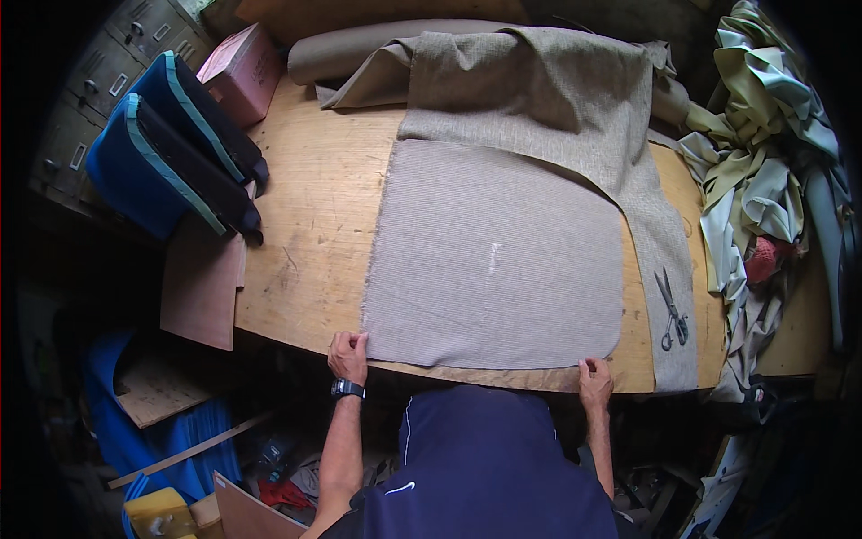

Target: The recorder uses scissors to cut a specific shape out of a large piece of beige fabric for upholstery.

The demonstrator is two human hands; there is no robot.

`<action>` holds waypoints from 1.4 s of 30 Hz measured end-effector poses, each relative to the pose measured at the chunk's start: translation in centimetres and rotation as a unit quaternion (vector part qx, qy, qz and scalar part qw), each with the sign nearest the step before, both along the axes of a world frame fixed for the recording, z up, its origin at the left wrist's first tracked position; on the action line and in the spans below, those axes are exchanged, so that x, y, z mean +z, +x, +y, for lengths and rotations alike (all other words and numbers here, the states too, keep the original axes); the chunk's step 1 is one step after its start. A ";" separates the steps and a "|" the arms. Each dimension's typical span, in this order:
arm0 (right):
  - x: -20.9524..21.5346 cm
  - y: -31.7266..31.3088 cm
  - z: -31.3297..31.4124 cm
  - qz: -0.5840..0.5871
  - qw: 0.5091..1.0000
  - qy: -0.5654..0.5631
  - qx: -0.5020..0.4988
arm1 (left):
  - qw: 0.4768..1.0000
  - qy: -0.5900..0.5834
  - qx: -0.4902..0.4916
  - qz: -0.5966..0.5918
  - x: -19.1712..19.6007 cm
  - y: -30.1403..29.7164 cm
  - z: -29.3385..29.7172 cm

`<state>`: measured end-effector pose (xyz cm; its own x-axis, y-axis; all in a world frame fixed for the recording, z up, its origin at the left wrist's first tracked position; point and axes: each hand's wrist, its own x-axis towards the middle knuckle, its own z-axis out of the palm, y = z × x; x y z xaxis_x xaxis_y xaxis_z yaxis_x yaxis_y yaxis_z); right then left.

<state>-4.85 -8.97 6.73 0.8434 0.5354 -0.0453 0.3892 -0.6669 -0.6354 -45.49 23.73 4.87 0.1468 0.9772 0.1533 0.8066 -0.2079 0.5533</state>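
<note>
A cut piece of grey-beige ribbed fabric (485, 260) lies flat on the wooden table (305, 198), with a faint white chalk mark near its middle. At its near left corner, my left hand (348, 355) is closed, pinching the edge between thumb and fingers. My right hand (594, 384) pinches the near edge close to the right corner. A dark watch (347, 388) is on my left wrist. Beyond the piece, a larger brown-grey cloth (530, 90) is draped from a fabric roll (359, 54) and runs down the right side. Black-handled scissors (671, 310) rest on that strip.
Blue padded pieces with teal edging (166, 144) stand at the left beside a pink box (241, 72) and metal lockers (117, 54). A thin wooden board (202, 287) juts past the left edge. Crumpled pale fabric scraps (754, 162) are heaped at the right.
</note>
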 end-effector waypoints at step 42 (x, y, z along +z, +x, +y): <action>7.1 37.0 -7.8 -0.034 0.928 0.277 -0.248 | 0.927 -0.193 -0.299 -0.117 5.1 15.8 -6.3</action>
<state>32.19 -16.77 13.82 0.9829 0.0053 0.1839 0.1739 -0.3532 -0.9192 -29.67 17.39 9.93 0.6863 0.7211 -0.0947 0.4596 -0.3291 0.8249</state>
